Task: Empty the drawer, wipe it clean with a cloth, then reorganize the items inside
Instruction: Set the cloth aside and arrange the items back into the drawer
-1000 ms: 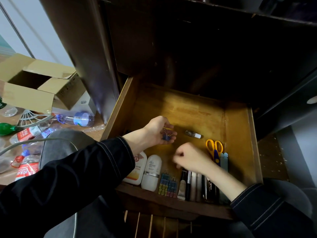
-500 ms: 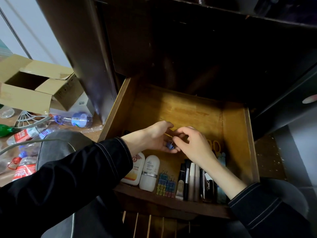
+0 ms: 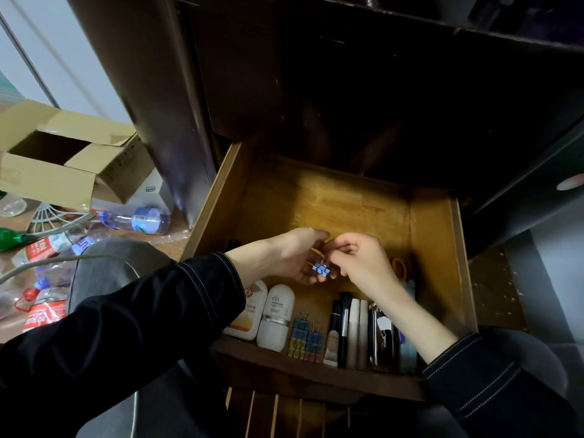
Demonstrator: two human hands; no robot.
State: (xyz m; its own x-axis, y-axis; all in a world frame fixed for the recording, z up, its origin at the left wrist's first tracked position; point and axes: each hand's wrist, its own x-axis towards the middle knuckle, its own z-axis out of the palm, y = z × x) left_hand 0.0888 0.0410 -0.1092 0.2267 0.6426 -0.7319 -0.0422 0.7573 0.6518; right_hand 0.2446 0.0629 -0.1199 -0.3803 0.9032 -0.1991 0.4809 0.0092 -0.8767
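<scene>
Head — blue clips (image 3: 320, 269) in left hand (image 3: 284, 257)

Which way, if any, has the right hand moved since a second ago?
Yes. The right hand has moved deeper into the drawer, away from the front-row pens, to meet the left hand at the blue clip.

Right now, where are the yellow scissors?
In the head view, the yellow scissors lie in the right half of the drawer, mostly hidden behind the right hand; only one handle loop shows, near the right wall.
</scene>
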